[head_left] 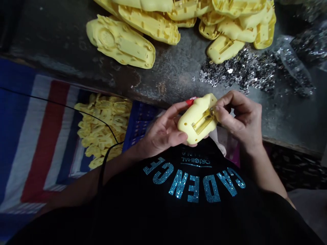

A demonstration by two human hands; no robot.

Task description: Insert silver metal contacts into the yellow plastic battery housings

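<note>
My left hand [163, 131] is wrapped round a yellow plastic shell [195, 119], holding it just above my lap with its recessed slot facing up. A red part [191, 100] shows behind the shell near my left fingertips. My right hand [240, 117] is pinched at the shell's right end, its fingertips pressing a small metal piece [211, 111] at the slot. Both hands sit just in front of the worktable's near edge.
A dark worktable [173, 71] carries a pile of yellow plastic shells [178, 20] at the back and a heap of small shiny metal pieces [242, 69] at the right, beside clear bags [293, 64]. Below left, a striped sack [35, 136] holds more yellow parts [104, 126].
</note>
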